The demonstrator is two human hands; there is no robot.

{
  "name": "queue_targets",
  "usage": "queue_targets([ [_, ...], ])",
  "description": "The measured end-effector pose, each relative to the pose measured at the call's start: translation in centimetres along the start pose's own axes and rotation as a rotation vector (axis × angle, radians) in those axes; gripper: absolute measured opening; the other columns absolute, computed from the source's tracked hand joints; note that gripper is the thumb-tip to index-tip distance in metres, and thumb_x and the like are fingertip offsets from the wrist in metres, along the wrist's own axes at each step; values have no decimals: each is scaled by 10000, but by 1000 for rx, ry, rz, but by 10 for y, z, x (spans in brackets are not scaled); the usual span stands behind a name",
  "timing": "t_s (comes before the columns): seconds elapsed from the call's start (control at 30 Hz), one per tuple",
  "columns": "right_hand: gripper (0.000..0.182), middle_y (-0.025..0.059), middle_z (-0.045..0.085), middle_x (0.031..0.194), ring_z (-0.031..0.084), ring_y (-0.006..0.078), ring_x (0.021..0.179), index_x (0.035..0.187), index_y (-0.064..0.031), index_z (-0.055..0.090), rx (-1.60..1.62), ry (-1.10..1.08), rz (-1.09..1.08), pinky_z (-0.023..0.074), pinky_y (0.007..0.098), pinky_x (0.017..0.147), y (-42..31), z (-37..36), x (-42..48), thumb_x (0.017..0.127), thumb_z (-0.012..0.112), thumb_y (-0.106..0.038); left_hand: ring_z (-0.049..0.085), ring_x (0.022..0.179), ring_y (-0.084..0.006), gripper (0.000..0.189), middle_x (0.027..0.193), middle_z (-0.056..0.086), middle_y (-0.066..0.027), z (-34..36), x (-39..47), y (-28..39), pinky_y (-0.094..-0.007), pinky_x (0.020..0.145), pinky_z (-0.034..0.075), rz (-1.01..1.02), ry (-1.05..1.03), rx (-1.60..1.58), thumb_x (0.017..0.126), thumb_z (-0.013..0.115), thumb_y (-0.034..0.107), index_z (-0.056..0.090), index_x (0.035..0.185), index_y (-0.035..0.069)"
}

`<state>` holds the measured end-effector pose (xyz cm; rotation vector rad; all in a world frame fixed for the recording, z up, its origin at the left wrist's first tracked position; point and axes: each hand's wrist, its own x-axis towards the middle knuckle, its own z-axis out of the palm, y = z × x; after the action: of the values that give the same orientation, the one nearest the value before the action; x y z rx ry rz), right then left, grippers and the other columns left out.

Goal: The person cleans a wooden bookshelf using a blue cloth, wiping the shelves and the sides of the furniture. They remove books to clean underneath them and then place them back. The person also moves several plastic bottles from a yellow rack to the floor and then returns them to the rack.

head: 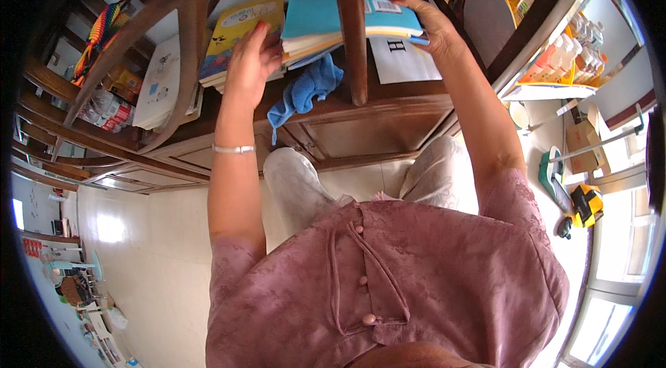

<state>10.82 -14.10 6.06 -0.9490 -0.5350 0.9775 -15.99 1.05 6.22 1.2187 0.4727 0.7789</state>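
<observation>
A stack of books and papers with a teal cover lies on a shelf of a dark wooden cabinet, behind a wooden post. My right hand grips the stack's right side, thumb or finger on the cover by a white label. At the stack's left edge is my left hand, fingers bent; whether they press on it is hard to tell. Just left of it sits a pile of books with a yellow cover. A crumpled blue cloth hangs over the shelf edge. White printed paper lies partly under the stack.
Another book pile and plastic bottles occupy the left shelves. Cabinet doors are below, near my knees. At right stand yellow baskets of bottles, a cardboard box and a yellow-black bag on the floor.
</observation>
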Motion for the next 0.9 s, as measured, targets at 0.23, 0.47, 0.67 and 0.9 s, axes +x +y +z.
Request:
queue_targets([
  [0.23,275,166,655,953,679,221,804,1014,-1,597,145,-94,-54,580,314,754,-14,-70,2,777,705,-88,572,889,-239,392,1014,576,-125,36,47,-16,-411,808,481,-267,-168,21,879,616,327,537,1141,46],
  [0.47,330,139,672,914,676,216,804,962,-1,647,-150,180,35,570,299,746,-18,-94,-10,695,778,-144,586,925,-190,175,992,609,-99,47,88,-62,-350,814,500,-321,-422,113,846,642,179,642,943,34],
  [0.67,342,138,673,947,660,223,830,970,-35,681,-791,250,190,510,304,753,-18,-97,-4,697,758,-226,579,939,-173,183,1081,623,-107,43,79,-85,-292,849,463,-97,-579,221,806,657,81,686,973,13],
  [0.9,498,182,664,1016,647,288,910,1074,4,655,-1374,403,112,476,336,842,-29,-98,-3,685,760,-289,600,902,-190,251,1056,612,-98,70,83,-89,-318,779,496,-368,-427,323,834,646,129,605,1046,0],
])
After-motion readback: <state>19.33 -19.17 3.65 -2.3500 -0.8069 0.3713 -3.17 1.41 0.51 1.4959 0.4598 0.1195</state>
